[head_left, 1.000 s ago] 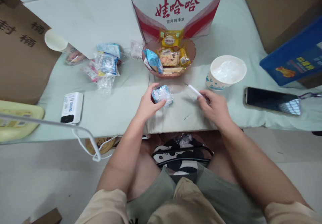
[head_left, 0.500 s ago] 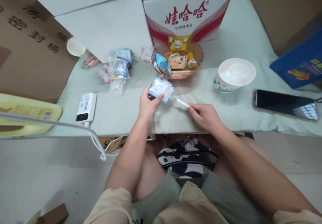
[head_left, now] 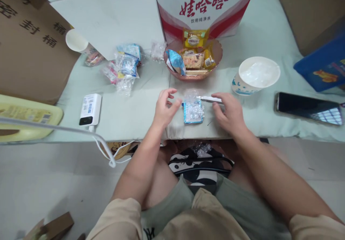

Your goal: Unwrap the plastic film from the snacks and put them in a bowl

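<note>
The spread left hand (head_left: 164, 110) has released the blue packet (head_left: 193, 112) beside it onto the cloth-covered worktop (head_left: 129, 116); the right hand (head_left: 230, 113) pinches a white tool (head_left: 210, 98).

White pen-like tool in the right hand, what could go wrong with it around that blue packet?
The tip of the white pen-like tool is close to the blue packet, so it could snag or pierce the crinkled clear wrap.
The left hand is open and appears clear of the packet, so a push might slide it.
The paper cup stands near the right hand, which might bump it.
</note>
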A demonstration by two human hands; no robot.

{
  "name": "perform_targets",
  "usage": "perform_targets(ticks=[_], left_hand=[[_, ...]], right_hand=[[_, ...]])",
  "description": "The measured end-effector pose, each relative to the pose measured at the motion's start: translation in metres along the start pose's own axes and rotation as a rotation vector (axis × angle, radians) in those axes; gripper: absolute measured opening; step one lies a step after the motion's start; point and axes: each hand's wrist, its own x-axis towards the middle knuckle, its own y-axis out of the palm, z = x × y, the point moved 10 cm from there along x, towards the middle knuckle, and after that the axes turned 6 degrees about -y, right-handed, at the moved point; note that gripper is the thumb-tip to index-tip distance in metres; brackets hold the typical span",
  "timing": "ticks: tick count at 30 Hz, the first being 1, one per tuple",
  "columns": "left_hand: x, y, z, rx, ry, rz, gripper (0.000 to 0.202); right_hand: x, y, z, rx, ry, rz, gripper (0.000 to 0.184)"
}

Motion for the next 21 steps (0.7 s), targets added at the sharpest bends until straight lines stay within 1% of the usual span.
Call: perform_targets(ticks=[1,2,3,4,6,8,9,11,14,16,17,19,20,21], left_hand=[[-0.001,0.003,-0.001,0.058,-0.001,0.029,0.037],[-0.004,0.008,-0.002,0.113,-0.008,0.066,0.031],[-0.006,0.014,-0.003,0.158,-0.020,0.106,0.024],[-0.009,0.020,-0.003,0.189,-0.032,0.144,0.023],[-0.013,0.029,-0.005,0.208,-0.040,0.188,0.032],[-0.014,0.032,-0.010,0.172,-0.024,0.196,0.037],[-0.014,0.032,-0.012,0.141,-0.013,0.196,0.038],[-0.013,0.032,-0.013,0.074,-0.003,0.216,0.041],[-0.012,0.036,-0.005,-0.050,-0.053,0.282,0.048],[-0.014,0.042,0.002,-0.190,-0.119,0.350,0.057],[-0.015,0.046,0.005,-0.259,-0.150,0.382,0.060],[-0.016,0.051,0.009,-0.328,-0.189,0.416,0.061],[-0.016,0.052,0.010,-0.308,-0.189,0.413,0.059],[-0.016,0.052,0.009,-0.254,-0.170,0.406,0.057]], right_hand=[[-0.002,0.004,0.007,0.030,-0.031,0.020,0.029],[-0.004,0.008,0.013,0.039,-0.050,0.039,0.027],[-0.006,0.012,0.017,0.028,-0.056,0.056,0.025],[-0.008,0.017,0.020,0.003,-0.052,0.073,0.024],[-0.010,0.027,0.022,-0.039,-0.044,0.121,0.024],[-0.012,0.036,0.025,-0.030,-0.066,0.176,0.022],[-0.012,0.037,0.027,-0.020,-0.080,0.184,0.020],[-0.012,0.030,0.032,-0.013,-0.106,0.134,0.021],[-0.014,0.007,0.045,-0.009,-0.179,-0.037,0.020],[-0.020,0.001,0.064,0.043,-0.309,-0.083,0.019],[-0.024,0.003,0.077,0.088,-0.403,-0.060,0.017],[-0.035,0.016,0.103,0.200,-0.598,0.073,0.015],[-0.042,0.024,0.113,0.249,-0.675,0.154,0.016],[-0.047,0.030,0.120,0.278,-0.721,0.218,0.017]])
